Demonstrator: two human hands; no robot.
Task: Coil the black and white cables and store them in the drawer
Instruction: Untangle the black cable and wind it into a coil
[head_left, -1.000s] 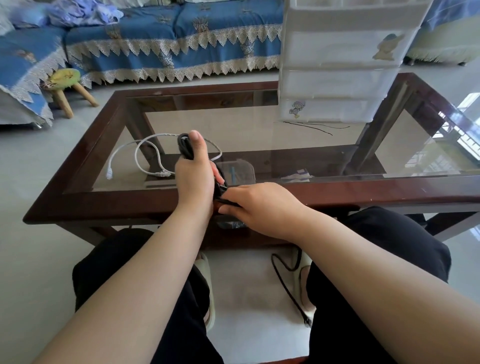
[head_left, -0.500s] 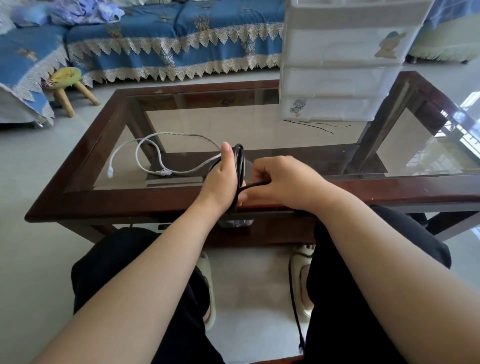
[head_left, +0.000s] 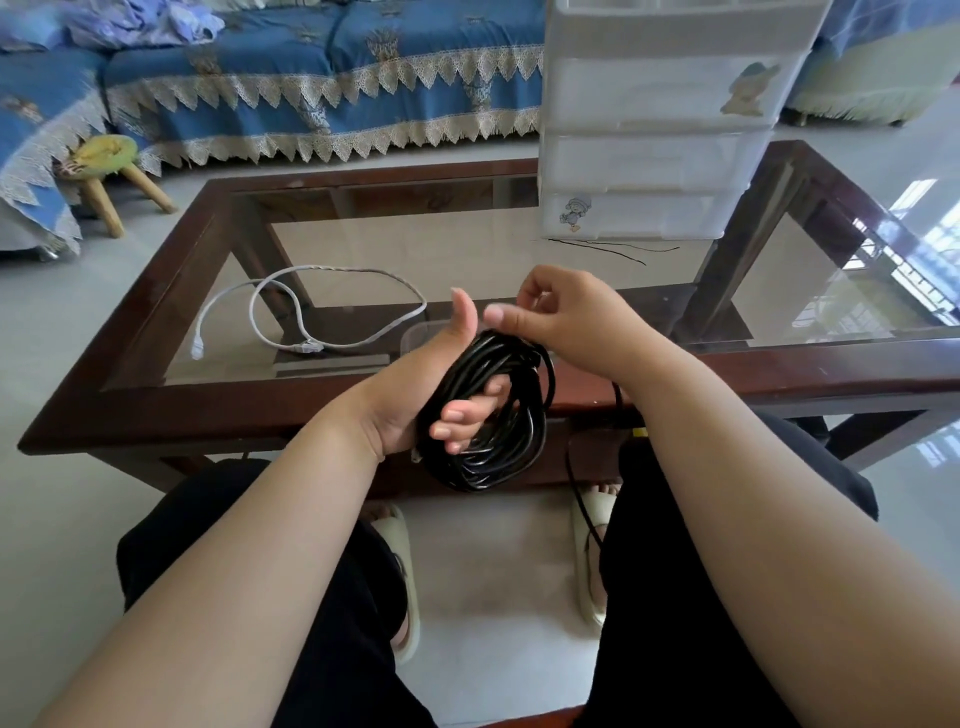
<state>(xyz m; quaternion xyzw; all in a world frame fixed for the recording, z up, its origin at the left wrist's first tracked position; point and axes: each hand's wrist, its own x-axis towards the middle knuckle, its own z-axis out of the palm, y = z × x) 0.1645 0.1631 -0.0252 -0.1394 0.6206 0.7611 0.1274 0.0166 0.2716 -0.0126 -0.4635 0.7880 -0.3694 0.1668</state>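
Since the left hand works as a spool, its fingers curl through the black cable coil, thumb up. Right hand pinches the strand at the top, feeding loops on. White cable lies loose on the bench, drawer unit behind.

Glass-topped table carries white cable and drawer unit

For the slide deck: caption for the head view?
Left hand holds black cable coil; right hand guides the strand; white cable waits.
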